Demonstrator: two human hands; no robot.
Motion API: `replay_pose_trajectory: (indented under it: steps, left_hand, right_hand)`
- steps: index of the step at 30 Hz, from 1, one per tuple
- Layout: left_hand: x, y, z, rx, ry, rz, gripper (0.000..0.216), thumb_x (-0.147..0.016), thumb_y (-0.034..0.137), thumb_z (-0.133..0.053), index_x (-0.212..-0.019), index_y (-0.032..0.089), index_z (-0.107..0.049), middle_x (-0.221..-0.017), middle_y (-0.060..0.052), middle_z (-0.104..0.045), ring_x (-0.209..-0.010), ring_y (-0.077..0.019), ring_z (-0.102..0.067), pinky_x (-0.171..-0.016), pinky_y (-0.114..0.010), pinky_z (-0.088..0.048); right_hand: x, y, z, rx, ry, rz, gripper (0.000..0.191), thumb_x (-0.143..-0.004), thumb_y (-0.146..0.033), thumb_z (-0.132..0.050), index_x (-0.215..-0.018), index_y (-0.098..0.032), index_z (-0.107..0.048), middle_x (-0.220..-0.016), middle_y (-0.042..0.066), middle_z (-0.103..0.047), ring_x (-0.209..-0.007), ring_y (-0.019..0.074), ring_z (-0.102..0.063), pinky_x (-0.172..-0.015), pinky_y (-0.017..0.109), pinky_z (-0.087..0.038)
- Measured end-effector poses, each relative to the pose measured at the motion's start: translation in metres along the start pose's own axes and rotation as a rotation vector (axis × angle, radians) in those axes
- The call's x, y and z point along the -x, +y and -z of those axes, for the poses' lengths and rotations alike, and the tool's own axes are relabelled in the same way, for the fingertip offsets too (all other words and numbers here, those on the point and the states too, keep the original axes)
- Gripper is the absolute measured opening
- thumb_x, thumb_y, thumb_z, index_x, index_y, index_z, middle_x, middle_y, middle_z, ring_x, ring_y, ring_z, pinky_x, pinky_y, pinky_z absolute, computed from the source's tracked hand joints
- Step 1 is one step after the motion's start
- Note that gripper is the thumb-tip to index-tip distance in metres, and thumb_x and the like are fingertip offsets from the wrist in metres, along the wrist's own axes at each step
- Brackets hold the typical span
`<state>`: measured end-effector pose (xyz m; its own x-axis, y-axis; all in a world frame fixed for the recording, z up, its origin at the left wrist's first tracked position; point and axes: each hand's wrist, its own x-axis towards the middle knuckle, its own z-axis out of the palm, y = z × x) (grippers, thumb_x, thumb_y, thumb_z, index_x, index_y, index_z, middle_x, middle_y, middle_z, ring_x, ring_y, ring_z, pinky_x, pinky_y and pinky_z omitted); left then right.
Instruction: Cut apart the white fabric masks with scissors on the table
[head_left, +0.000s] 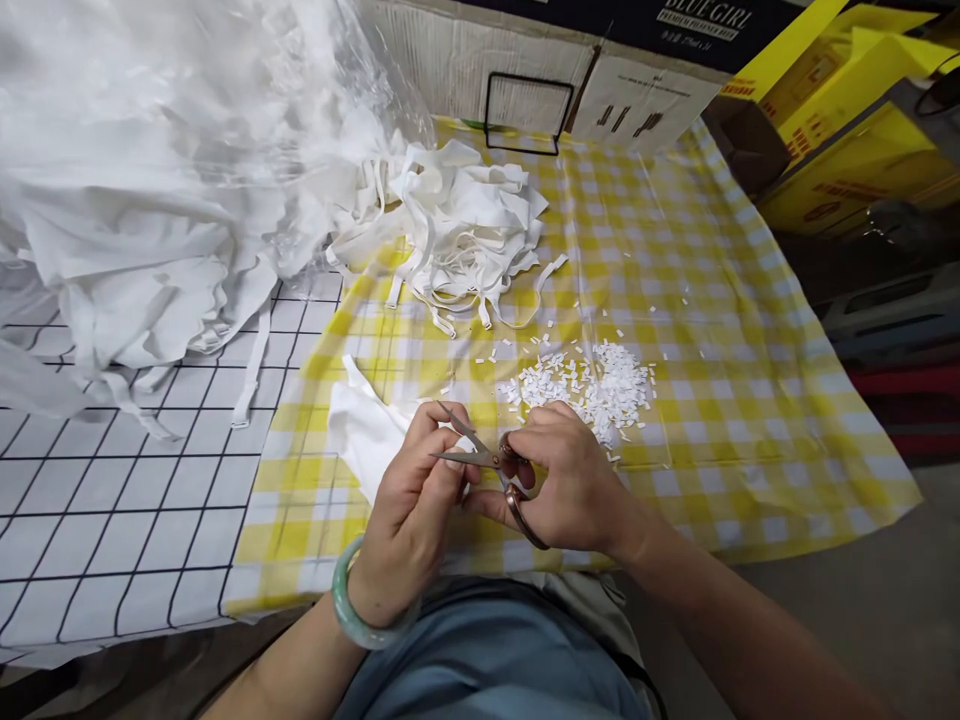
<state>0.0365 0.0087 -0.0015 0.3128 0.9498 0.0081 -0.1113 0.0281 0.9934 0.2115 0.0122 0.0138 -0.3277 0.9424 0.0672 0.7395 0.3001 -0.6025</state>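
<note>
My right hand [574, 470] grips small scissors [517, 505] by their bronze-coloured handles. The blades are apart and point left, over the fingers of my left hand [424, 490]. That hand, with a green bangle on its wrist, is closed in a pinch on a white cloth garment [364, 425], which spreads out to the left behind the fingers. A small white end of it shows between the blades; whether they touch it I cannot tell. Just beyond my right hand lies a heap of tiny white clippings [615, 385].
White garments with thin straps [469, 215] are piled on the yellow checked cloth [720, 400]. A clear plastic bag [225, 90] full of white garments stands at the left, on a white grid-patterned cloth [135, 510]. Behind are a black wire stand [559, 130], cardboard boxes [637, 100] and yellow boxes [862, 170].
</note>
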Motion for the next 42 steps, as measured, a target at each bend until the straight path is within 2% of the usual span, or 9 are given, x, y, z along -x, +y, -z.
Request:
replay_pose_trajectory:
  steps: [8,20,25,29,31,33,36,39,42]
  left_hand:
    - [0.001,-0.001,-0.001,0.011,-0.019,-0.008,0.03,-0.101,0.023,-0.038,-0.077,0.018,-0.055,-0.103,-0.007,-0.044,-0.096,-0.018,-0.044,-0.066,-0.025,-0.041]
    - [-0.009,-0.002,-0.011,-0.085,-0.109,0.014,0.029,-0.101,0.024,-0.039,-0.078,0.019,-0.057,-0.102,-0.006,-0.047,-0.101,-0.0184,-0.047,-0.078,-0.027,-0.045]
    - [-0.024,-0.009,-0.023,-0.15,-0.232,0.058,0.034,-0.101,0.027,-0.039,-0.074,0.018,-0.056,-0.1,-0.007,-0.05,-0.102,-0.0195,-0.05,-0.089,-0.031,-0.044]
    - [-0.028,-0.001,-0.007,-0.322,-0.33,0.051,0.036,-0.101,0.028,-0.036,-0.073,0.018,-0.055,-0.104,-0.009,-0.055,-0.101,-0.0203,-0.055,-0.089,-0.033,-0.047]
    - [-0.02,0.004,0.015,-0.532,-0.286,-0.015,0.029,-0.099,0.031,-0.043,-0.076,0.019,-0.056,-0.111,-0.01,-0.058,-0.104,-0.0225,-0.056,-0.092,-0.037,-0.047]
    - [-0.006,0.005,0.04,-0.815,-0.143,-0.086,0.021,-0.09,0.039,-0.059,-0.085,0.019,-0.058,-0.123,-0.013,-0.057,-0.115,-0.0296,-0.054,-0.098,-0.046,-0.045]
    - [0.019,-0.002,0.069,-1.067,-0.038,-0.065,0.047,-0.076,0.041,-0.074,-0.114,0.019,-0.057,-0.132,-0.017,-0.054,-0.121,-0.0375,-0.051,-0.1,-0.055,-0.043]
    - [0.023,-0.003,0.081,-0.932,-0.149,0.008,0.032,-0.084,0.026,-0.062,-0.115,0.02,-0.057,-0.109,-0.011,-0.064,-0.095,-0.0254,-0.063,-0.082,-0.039,-0.054]
    - [-0.011,0.027,0.08,-0.806,-0.106,-0.073,0.005,-0.089,0.022,-0.056,-0.089,0.018,-0.059,-0.079,-0.002,-0.06,-0.068,-0.0155,-0.057,-0.06,-0.027,-0.048]
  right_hand:
    - [0.001,0.001,-0.001,-0.009,-0.002,-0.005,0.037,-0.069,-0.041,-0.073,-0.053,-0.019,-0.049,-0.05,-0.003,-0.048,-0.057,0.0121,-0.041,-0.067,0.028,-0.031]
    - [0.02,0.014,-0.004,0.113,0.103,-0.041,0.041,-0.077,-0.04,-0.067,-0.048,-0.018,-0.048,-0.047,-0.002,-0.049,-0.052,0.0104,-0.042,-0.062,0.027,-0.03]
    - [0.038,0.031,-0.005,0.121,0.069,-0.275,0.053,-0.078,-0.052,-0.069,-0.045,-0.018,-0.046,-0.045,-0.003,-0.045,-0.049,0.0091,-0.038,-0.054,0.025,-0.027]
    - [0.042,0.048,0.012,0.101,0.057,-0.474,0.053,-0.075,-0.064,-0.069,-0.054,-0.02,-0.047,-0.051,-0.002,-0.049,-0.051,0.0118,-0.044,-0.05,0.025,-0.03]
    - [0.039,0.05,0.019,0.133,0.13,-0.417,0.048,-0.068,-0.064,-0.074,-0.075,-0.021,-0.055,-0.072,0.003,-0.062,-0.069,0.0199,-0.057,-0.063,0.029,-0.043]
    - [0.033,0.043,0.014,0.102,0.142,-0.259,0.058,-0.066,-0.057,-0.08,-0.101,-0.019,-0.055,-0.103,0.013,-0.064,-0.099,0.0299,-0.059,-0.084,0.039,-0.048]
    - [0.023,0.017,-0.016,-0.03,0.016,-0.013,0.063,-0.068,-0.036,-0.08,-0.118,-0.017,-0.048,-0.127,0.018,-0.055,-0.121,0.0331,-0.05,-0.1,0.046,-0.043]
    - [0.004,-0.014,-0.049,-0.131,-0.091,0.099,0.034,-0.068,-0.013,-0.066,-0.098,-0.02,-0.052,-0.106,0.009,-0.062,-0.102,0.0261,-0.057,-0.087,0.038,-0.049]
    - [-0.037,-0.035,-0.039,-0.238,0.009,0.082,0.024,-0.067,-0.005,-0.056,-0.084,-0.021,-0.05,-0.084,0.001,-0.061,-0.077,0.0175,-0.057,-0.069,0.028,-0.047]
